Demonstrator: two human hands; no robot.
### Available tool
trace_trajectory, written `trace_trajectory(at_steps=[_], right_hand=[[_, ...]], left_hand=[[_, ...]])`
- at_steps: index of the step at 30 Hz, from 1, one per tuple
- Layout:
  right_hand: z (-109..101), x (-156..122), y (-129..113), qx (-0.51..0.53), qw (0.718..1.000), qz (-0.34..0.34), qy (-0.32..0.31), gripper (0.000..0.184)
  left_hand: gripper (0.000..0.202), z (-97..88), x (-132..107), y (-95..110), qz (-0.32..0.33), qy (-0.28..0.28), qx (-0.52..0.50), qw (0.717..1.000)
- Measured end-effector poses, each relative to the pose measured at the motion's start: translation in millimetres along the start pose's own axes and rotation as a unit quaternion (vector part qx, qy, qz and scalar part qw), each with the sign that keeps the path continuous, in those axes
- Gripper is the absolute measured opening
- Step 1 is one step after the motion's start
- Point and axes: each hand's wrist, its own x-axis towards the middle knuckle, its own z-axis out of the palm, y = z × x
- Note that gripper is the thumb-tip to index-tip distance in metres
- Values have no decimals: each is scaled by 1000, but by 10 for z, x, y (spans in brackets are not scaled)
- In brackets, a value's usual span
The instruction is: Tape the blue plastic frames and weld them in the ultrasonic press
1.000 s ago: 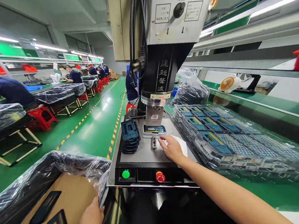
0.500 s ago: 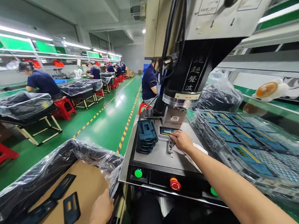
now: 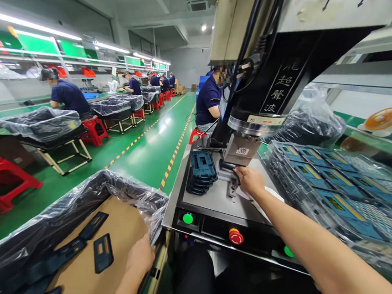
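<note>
My right hand (image 3: 251, 180) reaches to the fixture under the ultrasonic welder's horn (image 3: 243, 148), its fingers pinched on a dark plastic part (image 3: 226, 166) there. A stack of dark blue frame parts (image 3: 202, 169) stands just left of it on the grey machine plate (image 3: 214, 198). My left hand (image 3: 141, 256) rests curled over the rim of a cardboard box (image 3: 121, 231) lined with clear plastic, at the lower left. Flat black parts (image 3: 102, 252) lie in the box.
The machine's front panel carries a green button (image 3: 187, 218), a red stop button (image 3: 236, 237) and another green button (image 3: 288, 251). Bagged trays of blue parts (image 3: 340, 184) fill the right. A seated person (image 3: 209, 100) works just beyond the machine; others sit along the green aisle.
My right hand has moved forward from the white sheet to the fixture and closed on the part. My view has swung left and closer. My left hand stays on the box rim.
</note>
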Motion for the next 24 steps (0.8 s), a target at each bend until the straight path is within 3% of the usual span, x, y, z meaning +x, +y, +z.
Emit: trace_trajectory(at_steps=[5,8,12,15,17,20,21,22,24], right_hand=[[-32,-151,0,23,997,-69,21,33],[-113,-373,-93,52,988,-128,63,34],[-324,-978,-341,137,955,-202,171,29],[-482,-1625,-556,225,934,-204,186,17],[-542,-2058,-672,291,930,-176,138,15],[-535,-2606,-784,384,918,-96,-3,17],[-510,-2754,-808,408,909,-67,-54,20],[-477,-2887,-829,429,897,-41,-103,25],[-397,-3107,-864,459,868,-8,-190,33]], left_hand=[[29,-5,2,-5,-1,12,-12,1000],[29,12,10,-12,-2,16,-16,1000],[30,22,19,-18,5,29,-25,999],[37,-10,-33,-12,21,56,-37,998],[44,-22,-142,19,38,112,-58,991],[51,56,-444,149,101,212,-175,956],[51,117,-570,217,131,210,-233,940],[50,193,-699,295,152,176,-290,929],[59,362,-934,466,217,65,-381,897]])
